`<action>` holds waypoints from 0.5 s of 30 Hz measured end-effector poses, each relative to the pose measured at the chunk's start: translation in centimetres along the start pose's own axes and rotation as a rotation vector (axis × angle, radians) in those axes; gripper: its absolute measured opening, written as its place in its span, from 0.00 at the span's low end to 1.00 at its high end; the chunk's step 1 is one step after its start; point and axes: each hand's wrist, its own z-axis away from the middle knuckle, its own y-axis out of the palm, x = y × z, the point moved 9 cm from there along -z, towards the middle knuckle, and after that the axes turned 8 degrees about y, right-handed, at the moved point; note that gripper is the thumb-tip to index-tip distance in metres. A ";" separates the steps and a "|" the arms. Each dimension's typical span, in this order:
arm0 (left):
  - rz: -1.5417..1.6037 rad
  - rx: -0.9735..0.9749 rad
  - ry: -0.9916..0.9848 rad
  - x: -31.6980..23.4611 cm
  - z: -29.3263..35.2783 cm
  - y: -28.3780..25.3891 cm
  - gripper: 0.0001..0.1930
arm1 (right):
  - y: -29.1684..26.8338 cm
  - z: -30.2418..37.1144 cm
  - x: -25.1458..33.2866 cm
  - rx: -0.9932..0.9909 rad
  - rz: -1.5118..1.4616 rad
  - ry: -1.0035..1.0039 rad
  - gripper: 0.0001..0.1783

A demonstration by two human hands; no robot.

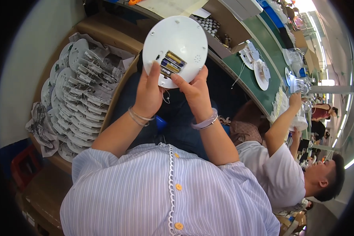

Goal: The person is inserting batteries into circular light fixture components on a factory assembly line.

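Between both hands I hold up a round white plastic base (181, 35) with an opening in its face, above my lap. Several cylindrical batteries (172, 63) lie side by side in that opening. My left hand (149, 88) grips the lower left rim, its thumb up on the face beside a small black switch (158, 57). With the fingers behind the lower right rim, my right hand (193, 88) has its thumb at the lowest battery. A thin white wire (166, 96) hangs below the base. The fingers behind the base are mostly hidden.
At the left, a large cardboard box (124, 84) holds stacked white round bases (76, 94). Ahead, another box (240, 46) contains many batteries (210, 25). Two white discs with wires (260, 74) lie on the green bench (240, 74). A co-worker (271, 169) handles a clear part at the right.
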 end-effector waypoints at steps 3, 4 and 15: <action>0.099 -0.082 -0.030 -0.9 -0.9 -0.8 0.15 | -0.5 -1.4 1.7 -0.013 0.132 -0.098 0.41; 0.137 -0.104 -0.039 -1.1 -1.0 -1.4 0.15 | -0.8 -1.9 2.4 -0.043 0.173 -0.053 0.41; -0.768 0.421 0.633 -6.3 0.4 3.8 0.22 | -0.6 0.3 4.3 0.179 -0.332 0.062 0.25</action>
